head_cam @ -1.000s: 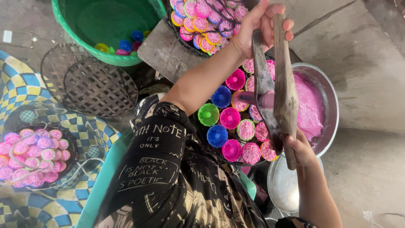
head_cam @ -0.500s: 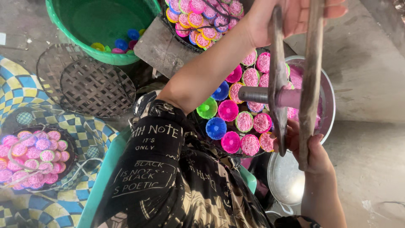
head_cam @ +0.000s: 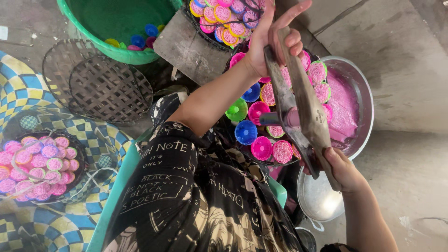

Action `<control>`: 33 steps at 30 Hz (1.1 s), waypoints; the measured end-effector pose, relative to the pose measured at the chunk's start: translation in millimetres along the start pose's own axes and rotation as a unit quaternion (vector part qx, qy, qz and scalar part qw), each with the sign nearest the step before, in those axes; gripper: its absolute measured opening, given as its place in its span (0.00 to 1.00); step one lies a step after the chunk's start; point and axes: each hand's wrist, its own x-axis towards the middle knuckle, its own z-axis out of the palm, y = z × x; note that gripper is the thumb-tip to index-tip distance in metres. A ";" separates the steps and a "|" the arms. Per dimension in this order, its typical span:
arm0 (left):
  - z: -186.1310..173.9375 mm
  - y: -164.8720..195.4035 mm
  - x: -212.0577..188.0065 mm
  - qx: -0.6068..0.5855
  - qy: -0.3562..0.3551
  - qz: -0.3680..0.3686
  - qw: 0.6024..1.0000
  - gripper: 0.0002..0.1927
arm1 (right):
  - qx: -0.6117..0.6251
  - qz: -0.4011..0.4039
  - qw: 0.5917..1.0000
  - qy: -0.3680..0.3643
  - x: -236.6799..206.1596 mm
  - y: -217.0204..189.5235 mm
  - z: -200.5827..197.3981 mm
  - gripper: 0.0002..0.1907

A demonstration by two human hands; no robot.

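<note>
Clearly both hands are gripping a long wooden press point(head_cam: 303, 102), the left hand point(head_cam: 273, 39) closed on its far end and the right hand point(head_cam: 343, 170) on its near end, holding it over the coloured cups point(head_cam: 254, 133) so pink dough is dropping between them.

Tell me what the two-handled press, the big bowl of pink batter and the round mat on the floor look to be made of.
Press: weathered wood, grey and dull, grain showing; the spout looks like metal.
Bowl: metal, probably steel or aluminium, going by its shiny silver rim.
Mat: woven strips, likely bamboo or cane, dark and matte, with an open lattice.
</note>
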 end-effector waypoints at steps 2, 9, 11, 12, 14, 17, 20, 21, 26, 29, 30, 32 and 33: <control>-2.0 7.0 -7.6 0.010 0.010 0.006 1.000 0.45 | -0.006 0.000 1.000 0.000 5.9 3.3 4.9 0.39; -22.0 29.0 3.1 0.022 0.054 0.028 0.998 0.41 | -0.066 -0.029 0.996 0.047 34.7 -0.8 13.1 0.34; -25.3 27.1 11.1 0.029 0.057 0.036 0.997 0.40 | -0.096 -0.032 0.992 0.075 35.9 -6.0 11.1 0.33; -26.1 24.1 14.0 0.033 0.061 0.038 0.997 0.39 | -0.109 -0.026 0.990 0.092 34.1 -8.2 10.1 0.32; -25.7 15.4 15.4 0.033 0.078 0.037 0.996 0.39 | -0.125 -0.013 0.985 0.122 26.4 -10.8 10.6 0.30; -22.5 0.7 7.9 0.032 0.104 0.036 0.993 0.38 | -0.122 0.001 0.982 0.146 9.6 -8.7 17.3 0.27; -20.9 -4.3 -0.3 0.038 0.110 0.038 0.992 0.37 | -0.094 0.002 0.986 0.139 4.4 -2.7 26.9 0.24; -21.2 -3.5 -1.5 0.035 0.117 0.039 0.992 0.37 | -0.089 0.003 0.986 0.141 6.6 -0.2 29.8 0.24; -24.7 16.1 3.1 0.031 0.119 0.052 0.991 0.34 | -0.107 -0.036 0.981 0.160 30.6 3.4 39.0 0.20; -25.3 17.9 9.5 0.034 0.111 0.059 0.991 0.34 | -0.140 -0.042 0.972 0.184 31.0 -0.8 36.6 0.19; -25.2 13.9 9.9 0.035 0.114 0.061 0.991 0.35 | -0.154 -0.039 0.968 0.193 27.7 -1.4 35.6 0.19; -25.0 2.9 6.8 0.022 0.113 0.055 0.992 0.36 | -0.152 -0.023 0.967 0.204 18.9 0.6 35.2 0.19; -24.7 -3.4 3.9 0.009 0.108 0.046 0.993 0.37 | -0.137 -0.012 0.969 0.206 14.6 3.3 35.8 0.19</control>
